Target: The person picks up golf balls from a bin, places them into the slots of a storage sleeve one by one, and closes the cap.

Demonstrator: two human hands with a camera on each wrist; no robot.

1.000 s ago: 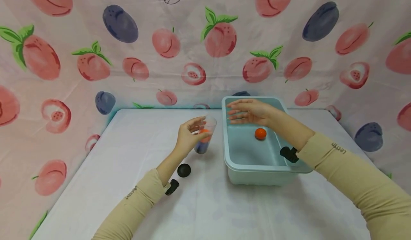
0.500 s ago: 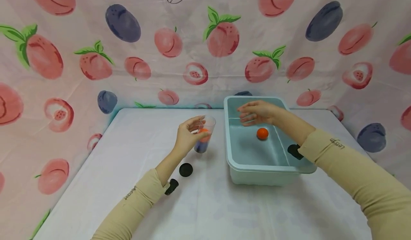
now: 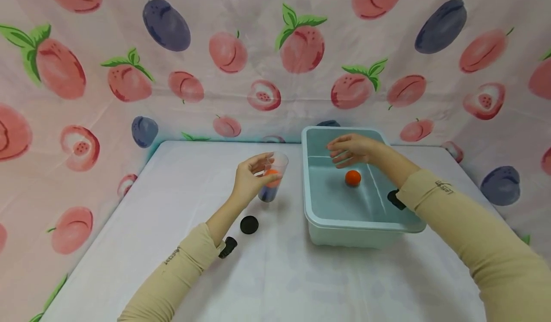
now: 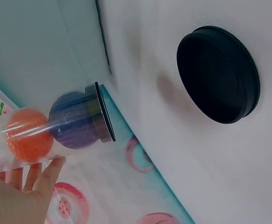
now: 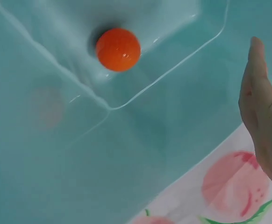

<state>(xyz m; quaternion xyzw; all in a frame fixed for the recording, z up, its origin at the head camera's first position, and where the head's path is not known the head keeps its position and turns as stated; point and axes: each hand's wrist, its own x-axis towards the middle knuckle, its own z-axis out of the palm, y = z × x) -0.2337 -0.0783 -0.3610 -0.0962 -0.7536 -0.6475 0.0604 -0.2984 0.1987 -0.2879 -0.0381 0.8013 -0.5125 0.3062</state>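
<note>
In the head view my left hand (image 3: 248,179) grips a clear plastic tube (image 3: 281,160) at the table's middle, thumb on the near side. Inside it, the left wrist view shows an orange ball (image 4: 29,135) beside a dark purple ball (image 4: 70,120), which sits against the black end cap (image 4: 107,112). A round black lid (image 3: 249,225) lies on the table just in front of that hand. Over the pale blue bin (image 3: 366,225) hovers my right hand (image 3: 354,149), fingers extended and nothing held. Below it, another orange ball (image 5: 118,49) rests on the bin's floor.
The bin stands right of the tube, its walls rising around the loose ball. A white cloth covers the table (image 3: 181,183), and a fruit-print curtain (image 3: 267,39) hangs behind. Black wrist cameras (image 3: 228,247) sit at both sleeves.
My right hand has shifted right, from near the bin's left rim to further over its inside. The left hand keeps its grip on the tube almost in place. The head view has tilted slightly.
</note>
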